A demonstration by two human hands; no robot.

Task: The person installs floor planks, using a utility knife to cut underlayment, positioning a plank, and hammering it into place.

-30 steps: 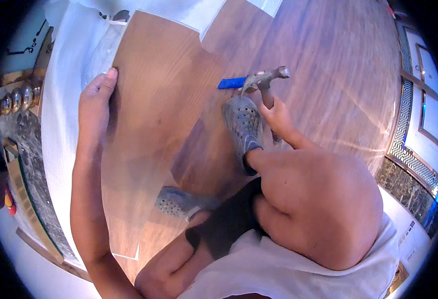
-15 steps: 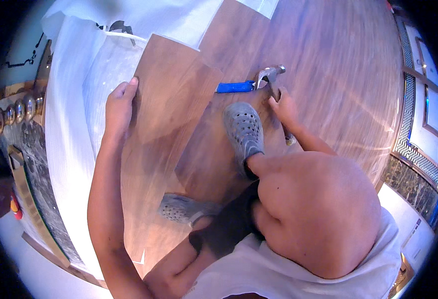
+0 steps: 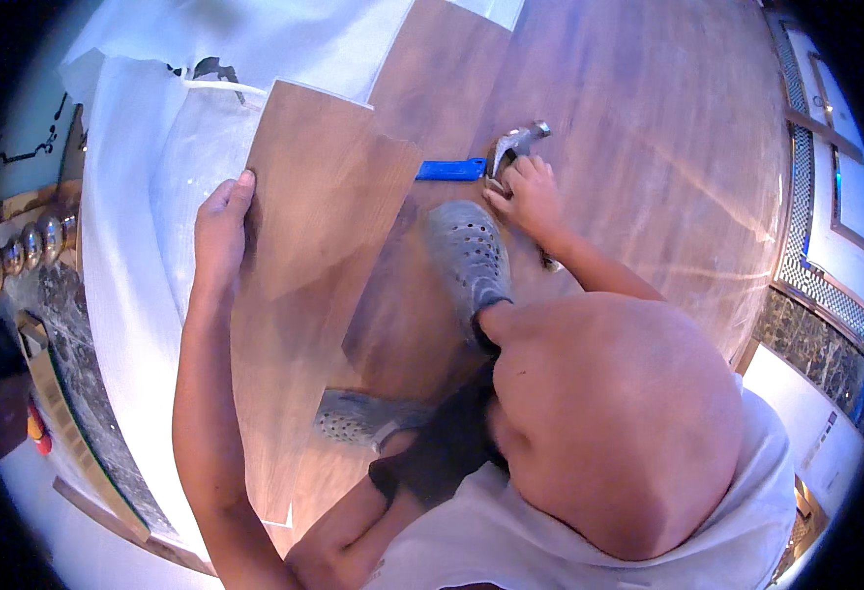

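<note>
Shiny knobs (image 3: 33, 244) line up beside dark stone (image 3: 83, 320) at left, checkered trim (image 3: 803, 187) at right.

Left arm (image 3: 206, 393) outstretched, left hand (image 3: 221, 234) thumb (image 3: 245, 183) uppermost, right forearm (image 3: 604, 270) aslant, right hand (image 3: 533, 204) with bent fingers (image 3: 498, 200)

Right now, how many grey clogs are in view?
2. One grey clog is just below the hammer and right hand; the other clog is lower and farther left.
</note>
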